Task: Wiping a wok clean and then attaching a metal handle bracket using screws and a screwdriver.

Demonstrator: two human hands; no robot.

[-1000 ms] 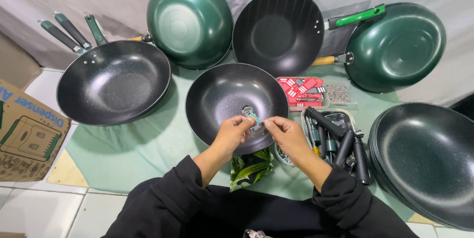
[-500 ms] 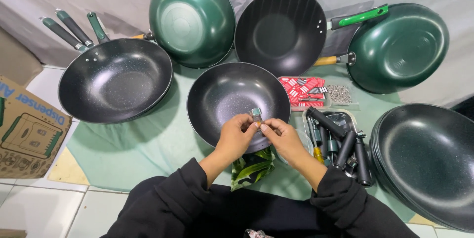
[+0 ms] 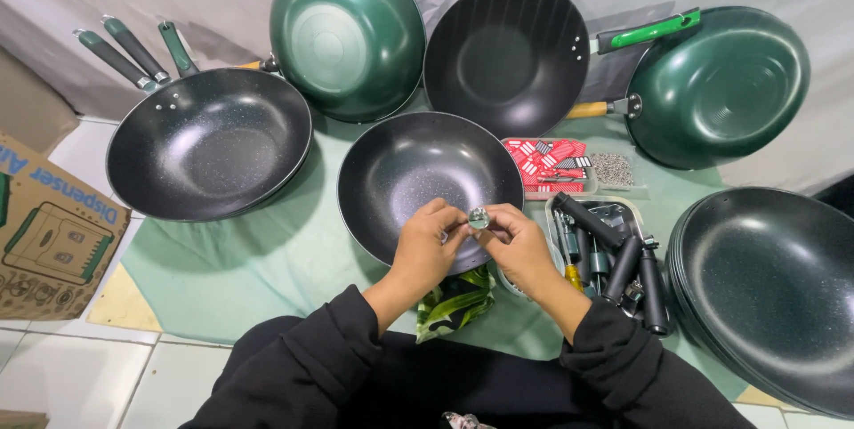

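A handle-less black speckled wok [image 3: 418,171] sits in front of me on a pale green cloth [image 3: 258,260]. Over its near rim my left hand [image 3: 429,246] and my right hand [image 3: 514,246] meet, both pinching a small round metal fitting [image 3: 479,217] between fingertips. Black sleeves cover both my arms. To the right of my right hand lies a tray of black handles [image 3: 614,255] with metal ends.
Several woks surround the cloth: black ones with handles [image 3: 209,144], two green ones [image 3: 347,33] [image 3: 721,86] and a black one [image 3: 507,51] propped at the back, a stack [image 3: 774,291] at right. A red packet box [image 3: 544,162], a small box of screws [image 3: 614,169], a cardboard box [image 3: 44,233] and a green leaf-print bag [image 3: 454,300] lie around.
Both hands have drawn slightly nearer to me and closed together around the small metal fitting over the wok's near rim. The view has shifted a little.
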